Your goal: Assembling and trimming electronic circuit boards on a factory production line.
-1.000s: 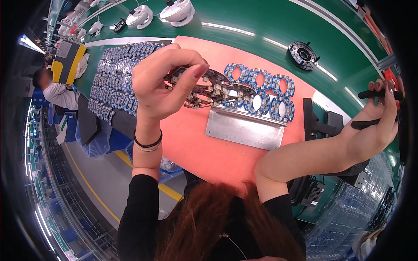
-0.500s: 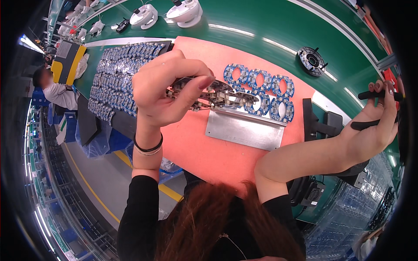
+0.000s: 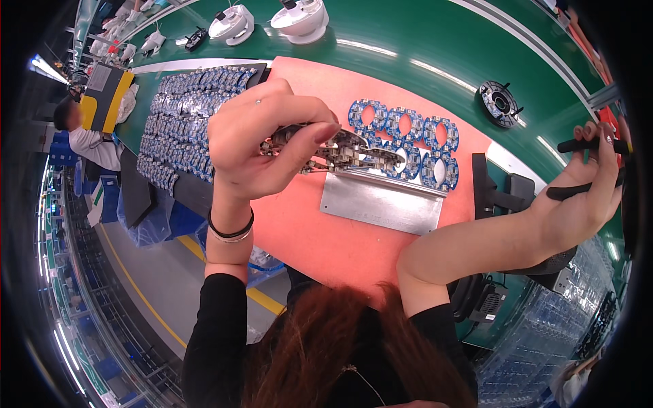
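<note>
My left hand (image 3: 262, 139) is closed in a pinch on a circuit board (image 3: 350, 155), held tilted above the work mat so that it shows nearly edge-on. Far to the right, my right hand (image 3: 588, 183) is wrapped round the black handles of a plier-like tool (image 3: 571, 193); its working end is hidden at the picture's dark rim. Beneath the held board, blue ring-shaped circuit boards (image 3: 405, 127) lie in two rows, the nearer row against a silver metal fixture (image 3: 381, 204). The held board partly covers that nearer row.
Rows of blue boards (image 3: 180, 129) fill a black tray at the left. Beyond the pink mat (image 3: 313, 245), a green conveyor carries white housings (image 3: 299, 22) and a black round part (image 3: 500, 104). A black stand (image 3: 500, 190) rises right of the mat. Another person (image 3: 92, 139) sits far left.
The white housings and the black round part have shifted to the right along the green belt. Both my hands stay almost where they were, keeping the board and the tool.
</note>
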Available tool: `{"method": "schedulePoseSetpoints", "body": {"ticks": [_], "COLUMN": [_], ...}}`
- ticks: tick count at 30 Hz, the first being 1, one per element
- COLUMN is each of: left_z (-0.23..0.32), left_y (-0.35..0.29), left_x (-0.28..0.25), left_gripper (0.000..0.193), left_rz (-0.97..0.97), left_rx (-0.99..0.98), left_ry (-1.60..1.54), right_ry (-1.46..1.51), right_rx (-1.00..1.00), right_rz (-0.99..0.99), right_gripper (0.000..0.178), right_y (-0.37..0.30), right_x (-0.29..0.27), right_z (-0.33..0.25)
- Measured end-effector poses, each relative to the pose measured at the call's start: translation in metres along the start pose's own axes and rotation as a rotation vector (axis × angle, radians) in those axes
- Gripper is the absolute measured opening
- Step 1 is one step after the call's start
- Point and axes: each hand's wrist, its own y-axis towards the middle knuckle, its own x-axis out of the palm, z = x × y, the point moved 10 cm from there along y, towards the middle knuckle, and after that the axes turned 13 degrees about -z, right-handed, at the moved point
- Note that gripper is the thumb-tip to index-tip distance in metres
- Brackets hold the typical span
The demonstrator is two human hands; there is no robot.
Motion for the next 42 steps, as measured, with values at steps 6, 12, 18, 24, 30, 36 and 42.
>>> {"method": "schedulePoseSetpoints", "body": {"ticks": [6,12,18,24,30,36,42], "left_z": [-0.005,-0.007,-0.008,-0.01,-0.009,-0.009,-0.008], "left_y": [-0.001,0.002,0.004,0.005,0.008,0.009,0.01], "left_x": [0.0,0.003,0.004,0.006,0.007,0.009,0.01], "left_gripper": [0.014,0.012,0.011,0.011,0.012,0.012,0.012], "left_rz": [0.01,-0.009,-0.018,-0.018,-0.035,-0.045,-0.055], "left_rx": [-0.004,-0.012,-0.01,-0.007,0.004,0.008,-0.003], "left_ry": [-0.038,-0.027,-0.036,-0.044,-0.039,-0.041,-0.037], "right_ry": [-0.019,-0.003,-0.019,-0.038,-0.041,-0.025,-0.007], "right_rx": [-0.007,-0.012,-0.015,-0.027,-0.01,-0.014,-0.05], "right_rz": [0.01,-0.011,-0.023,-0.027,0.011,0.015,-0.019], "right_gripper": [0.02,0.021,0.023,0.025,0.025,0.024,0.025], "right_y": [-0.001,0.0,0.001,0.001,0.0,0.0,0.0], "right_x": [0.001,-0.002,-0.001,-0.001,-0.005,-0.006,-0.008], "right_z": [-0.002,0.0,-0.001,-0.002,-0.002,-0.002,-0.001]}}
